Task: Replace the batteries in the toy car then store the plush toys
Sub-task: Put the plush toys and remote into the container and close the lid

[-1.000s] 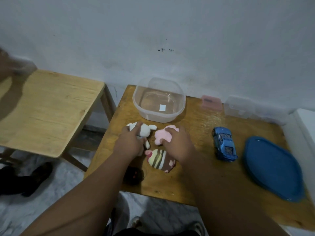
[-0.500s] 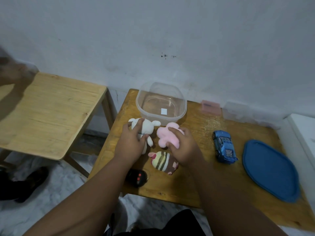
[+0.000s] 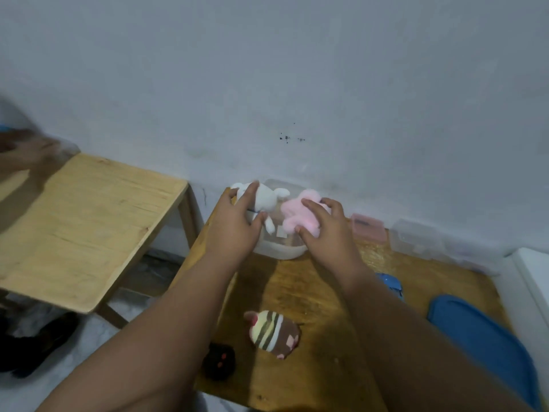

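Note:
My left hand (image 3: 234, 224) grips a white plush toy (image 3: 265, 198) and my right hand (image 3: 328, 230) grips a pink plush toy (image 3: 298, 215). Both toys hang over the clear plastic container (image 3: 280, 248) at the back of the wooden table (image 3: 320, 295). A striped plush toy (image 3: 273, 333) lies on the table near its front edge. A small black plush with red dots (image 3: 219, 360) sits at the front left corner. The blue toy car (image 3: 392, 284) is mostly hidden behind my right forearm.
A blue container lid (image 3: 481, 343) lies at the table's right side. A pink box (image 3: 368, 226) and a clear box (image 3: 416, 237) stand along the wall. A second wooden table (image 3: 86, 221) stands to the left, with another person's hand (image 3: 26, 153) at its far corner.
Both hands lifted the white and pink plush toys off the table and carried them away from me, over the clear container. The striped plush stayed on the table.

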